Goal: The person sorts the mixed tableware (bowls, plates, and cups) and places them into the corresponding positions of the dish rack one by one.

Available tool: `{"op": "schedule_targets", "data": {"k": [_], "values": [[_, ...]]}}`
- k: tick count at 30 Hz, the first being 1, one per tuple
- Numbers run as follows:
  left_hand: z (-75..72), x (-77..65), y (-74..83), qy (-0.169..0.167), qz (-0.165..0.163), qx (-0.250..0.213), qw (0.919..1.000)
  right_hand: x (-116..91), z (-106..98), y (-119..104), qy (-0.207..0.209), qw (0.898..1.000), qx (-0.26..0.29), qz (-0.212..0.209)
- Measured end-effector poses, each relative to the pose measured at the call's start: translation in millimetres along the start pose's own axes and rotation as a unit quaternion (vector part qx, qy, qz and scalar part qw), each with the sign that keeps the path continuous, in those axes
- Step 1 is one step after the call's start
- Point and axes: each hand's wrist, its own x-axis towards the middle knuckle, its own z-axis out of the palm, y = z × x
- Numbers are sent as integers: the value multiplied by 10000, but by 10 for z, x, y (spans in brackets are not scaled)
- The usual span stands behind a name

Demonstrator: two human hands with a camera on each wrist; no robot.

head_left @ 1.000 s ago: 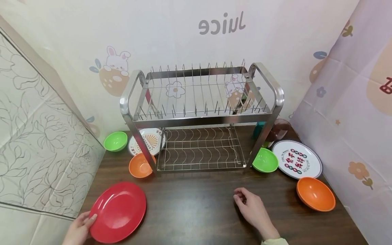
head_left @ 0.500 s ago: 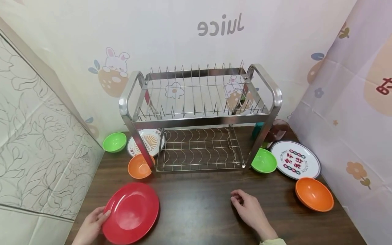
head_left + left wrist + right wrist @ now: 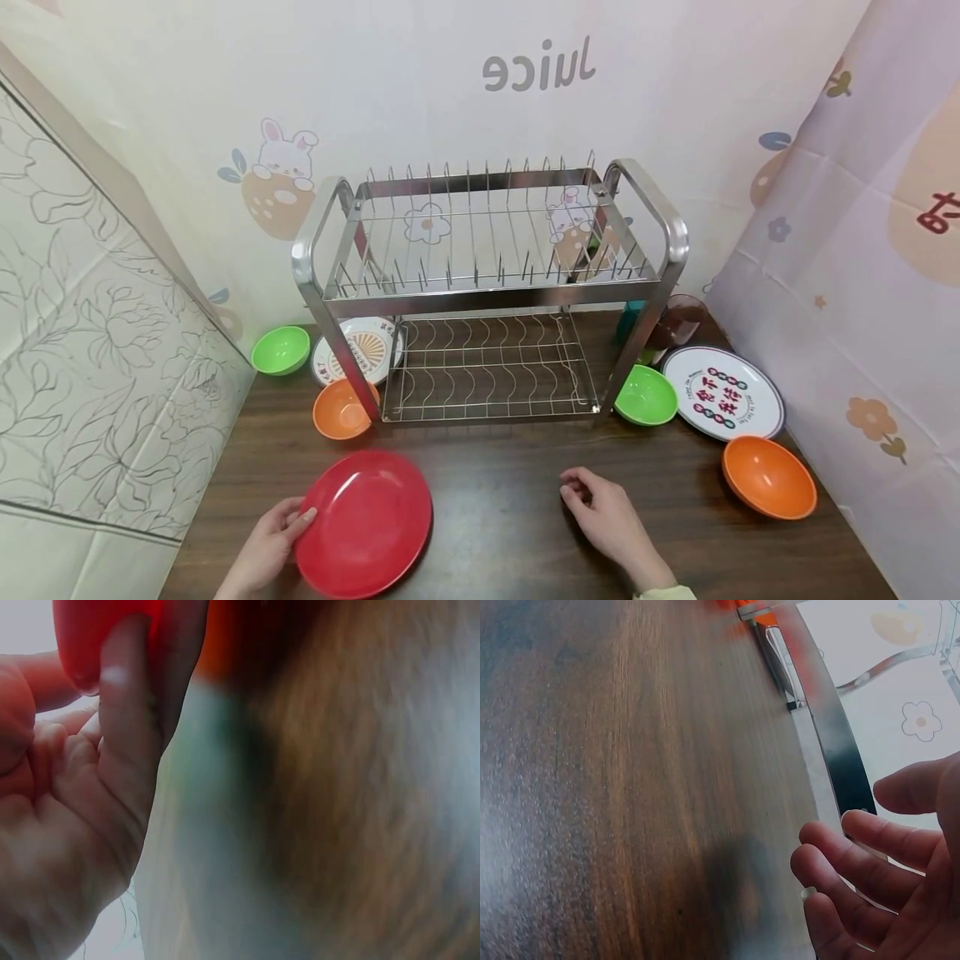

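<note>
A round red plate is tilted above the front of the table in the head view. My left hand pinches its left edge, thumb on the upper face and fingers beneath. In the left wrist view, the red plate shows between thumb and fingers. To the right, my right hand hovers low by the table, its fingers loosely curled around nothing. The right wrist view shows the same right hand with relaxed fingers. Behind both hands stands a two-tier metal dish rack, no dishes on its tiers.
Left of the rack are a green bowl, a patterned white plate and an orange bowl. At right sit another green bowl, a printed white plate, an orange bowl and a brownish translucent cup.
My left hand has carried the red plate rightward, from the table's left side toward the middle. My right hand has shifted only slightly left in view.
</note>
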Motion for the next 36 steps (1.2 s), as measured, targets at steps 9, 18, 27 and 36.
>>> {"op": "schedule_targets", "data": {"k": [9,18,27,36], "values": [[281,93,177,404,-227,-101,9989,-35,41,-54,14,9990,423,-134],[546,159,315,385,-363,-247,9983,-6,111,-86,-4,9987,471,-210],[808,191,424,-132,276,-491,9983,-9,155,-129,-81,9972,669,-324],[1077,250,525,-436,541,-400,9968,-5,164,-202,-491,9864,1519,-387]]}}
